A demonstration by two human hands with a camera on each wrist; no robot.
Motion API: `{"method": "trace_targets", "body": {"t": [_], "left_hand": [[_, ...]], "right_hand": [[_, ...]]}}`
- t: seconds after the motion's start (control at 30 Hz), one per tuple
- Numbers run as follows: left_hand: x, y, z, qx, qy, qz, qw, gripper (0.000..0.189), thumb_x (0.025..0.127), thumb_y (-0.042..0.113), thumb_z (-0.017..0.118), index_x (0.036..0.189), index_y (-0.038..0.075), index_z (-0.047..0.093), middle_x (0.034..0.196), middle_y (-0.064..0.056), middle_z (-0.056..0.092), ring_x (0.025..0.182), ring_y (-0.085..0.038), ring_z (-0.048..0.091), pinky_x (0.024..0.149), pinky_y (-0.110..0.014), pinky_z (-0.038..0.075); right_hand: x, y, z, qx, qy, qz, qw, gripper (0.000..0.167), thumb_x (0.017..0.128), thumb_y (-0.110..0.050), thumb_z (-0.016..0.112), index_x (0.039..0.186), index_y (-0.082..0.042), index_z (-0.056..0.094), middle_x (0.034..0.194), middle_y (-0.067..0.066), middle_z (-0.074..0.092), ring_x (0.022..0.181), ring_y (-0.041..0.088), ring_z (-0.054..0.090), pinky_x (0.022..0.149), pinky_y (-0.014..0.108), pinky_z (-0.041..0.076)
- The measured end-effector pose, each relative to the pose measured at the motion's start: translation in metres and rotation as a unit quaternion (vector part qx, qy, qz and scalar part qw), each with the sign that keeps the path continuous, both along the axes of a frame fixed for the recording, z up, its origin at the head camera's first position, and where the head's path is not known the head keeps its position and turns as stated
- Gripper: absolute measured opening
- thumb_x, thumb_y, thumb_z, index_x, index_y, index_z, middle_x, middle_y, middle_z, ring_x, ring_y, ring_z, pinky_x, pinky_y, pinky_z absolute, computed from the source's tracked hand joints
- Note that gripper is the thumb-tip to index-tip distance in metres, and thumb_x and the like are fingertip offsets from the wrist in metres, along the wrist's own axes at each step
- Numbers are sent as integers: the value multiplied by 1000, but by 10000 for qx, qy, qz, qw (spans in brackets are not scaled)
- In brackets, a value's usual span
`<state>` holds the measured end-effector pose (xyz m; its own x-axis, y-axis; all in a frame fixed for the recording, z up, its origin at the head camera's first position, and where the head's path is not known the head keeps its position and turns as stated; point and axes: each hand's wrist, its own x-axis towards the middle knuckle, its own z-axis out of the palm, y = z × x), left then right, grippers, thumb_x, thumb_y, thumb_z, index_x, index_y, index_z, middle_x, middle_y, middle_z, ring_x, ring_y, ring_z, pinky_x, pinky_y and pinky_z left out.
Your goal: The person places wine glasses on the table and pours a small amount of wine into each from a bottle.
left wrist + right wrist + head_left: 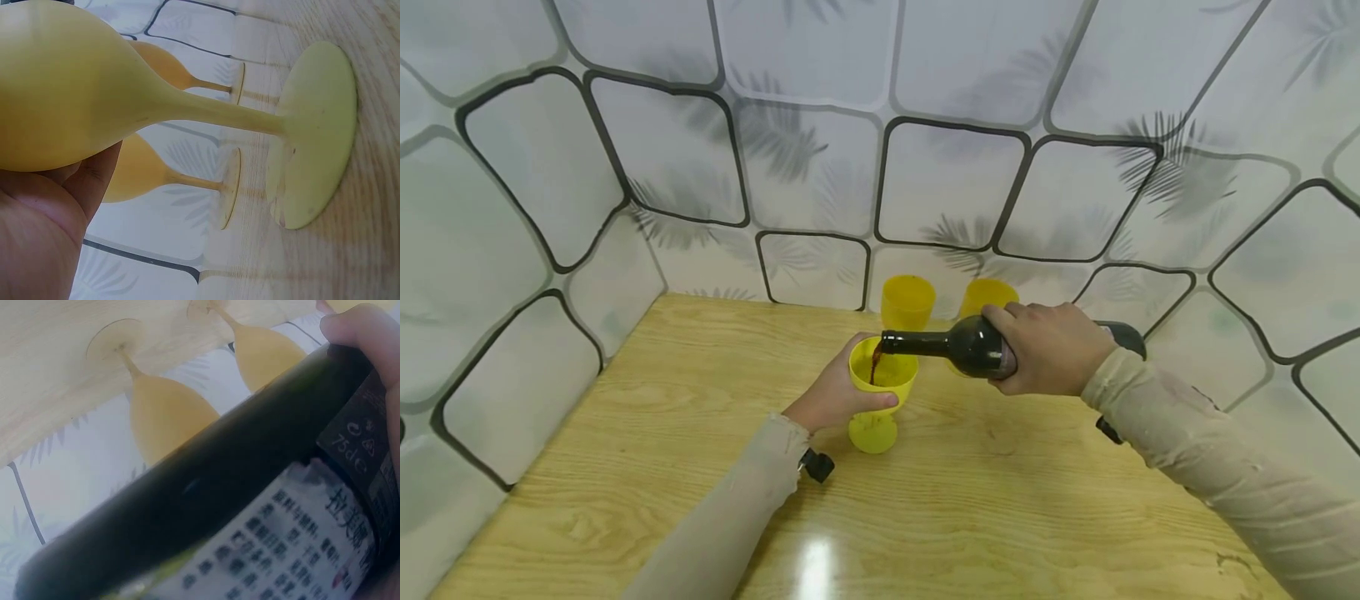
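Note:
My left hand grips the bowl of a yellow wine glass, thumb across the near side. The glass is upright, and its round foot appears to rest on the wooden table. My right hand holds a dark wine bottle tipped almost level, fingers round its body. Its mouth lies over the left side of the glass's rim, and a thin stream of dark red liquid runs down inside. White and black labels show on the bottle in the right wrist view.
Behind stand two more yellow wine glasses, one at the back of the table and another partly hidden by the bottle and right hand. Patterned walls close off the back and sides.

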<state>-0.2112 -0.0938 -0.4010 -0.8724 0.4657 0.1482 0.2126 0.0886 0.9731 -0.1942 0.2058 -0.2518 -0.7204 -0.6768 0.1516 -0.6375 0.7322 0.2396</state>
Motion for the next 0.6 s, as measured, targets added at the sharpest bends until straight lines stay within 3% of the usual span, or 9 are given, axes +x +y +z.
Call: {"method": "trace_targets", "body": {"t": [0.6], "left_hand": [[-2,-1,-2,16,-70,-60,10000,83,82,16,89,147,20,38,134,-4,59,121,-23,59,106,-46,49]], "right_hand": [[0,1,-4,154,-49,-172,9997,68,66,-50,88,113,-12,56,83,2,64,61,16,58,52,41,55]]}}
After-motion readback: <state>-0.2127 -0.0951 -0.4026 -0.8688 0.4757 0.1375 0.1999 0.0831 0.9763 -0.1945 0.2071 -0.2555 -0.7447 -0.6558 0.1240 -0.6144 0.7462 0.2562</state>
